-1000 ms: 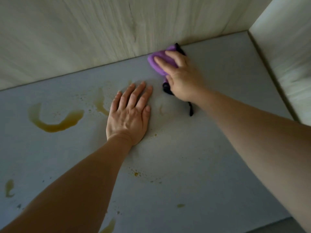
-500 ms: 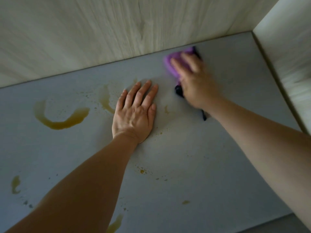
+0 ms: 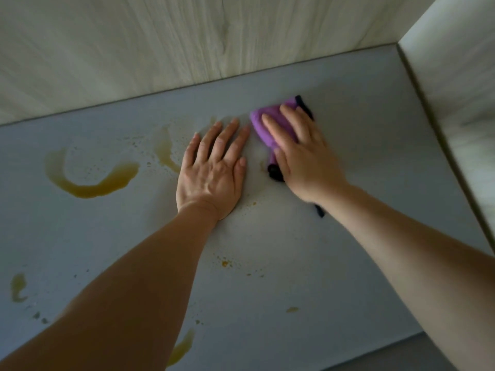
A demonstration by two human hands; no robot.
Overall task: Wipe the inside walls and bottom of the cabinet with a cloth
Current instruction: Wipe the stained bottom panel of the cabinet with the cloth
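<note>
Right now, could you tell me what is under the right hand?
The purple cloth lies under the right hand, pressed to the grey cabinet bottom; its dark edging pokes out by the wrist. Any stain beneath the cloth is covered.

Looking down into a cabinet: grey bottom panel (image 3: 348, 250), pale wood-grain back wall (image 3: 160, 49), lighter right side wall (image 3: 455, 89). Left hand (image 3: 211, 170) lying flat on the panel, palm down, fingers straight and slightly spread. Right hand (image 3: 302, 153) just beside it, pressing a purple cloth (image 3: 263, 124) against the panel with straight fingers; dark edging of the cloth showing past the fingertips, by the thumb and under the wrist. Curved amber-brown spill (image 3: 91, 186) on the panel left of the left hand, a thinner streak (image 3: 164, 153) near its little finger. Small brown specks (image 3: 225, 263) between the forearms. More stains (image 3: 17, 286) at the left edge and along the front edge (image 3: 182, 349).
</note>
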